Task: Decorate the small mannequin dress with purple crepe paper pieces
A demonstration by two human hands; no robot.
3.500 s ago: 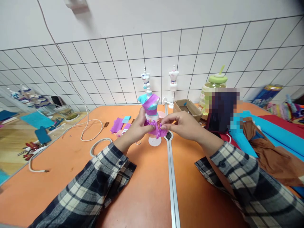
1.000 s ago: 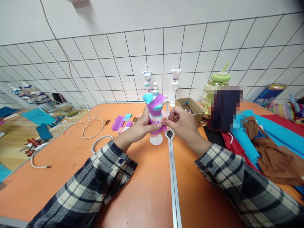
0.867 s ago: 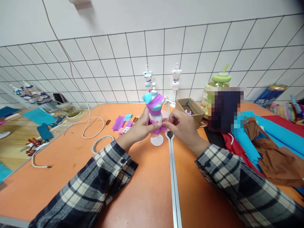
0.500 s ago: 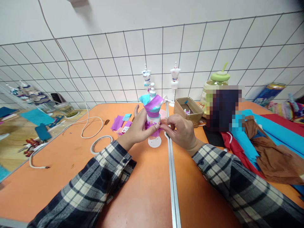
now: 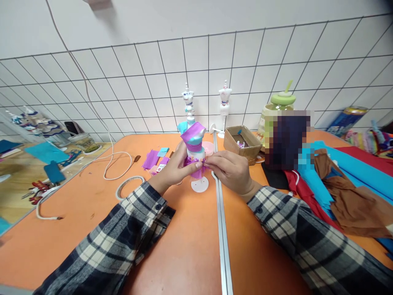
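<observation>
A small white mannequin (image 5: 195, 154) on a round white base (image 5: 199, 185) stands in front of me, its top leaning. A purple cloth band (image 5: 193, 131) crosses its chest over light blue cloth, and a purple skirt piece (image 5: 197, 172) hangs below the waist. My left hand (image 5: 176, 168) is wrapped round the mannequin from the left, thumb pressed at the waist. From the right, the fingertips of my right hand (image 5: 231, 170) pinch the purple trim at the waist. What lies between those fingertips is mostly hidden.
Two more mannequins (image 5: 188, 100) stand by the tiled wall. A cardboard box (image 5: 242, 144), lidded jar (image 5: 282, 99) and cloth rolls (image 5: 346, 172) are to the right. Leftward lie a tape roll (image 5: 130, 187), purple scraps (image 5: 150, 159), a white cable (image 5: 112, 152) and red-handled scissors (image 5: 41, 184).
The mannequin's top has tilted and turned in my left hand, whose raised fingers have closed behind it. My right fingers have straightened, still pinching at the waist.
</observation>
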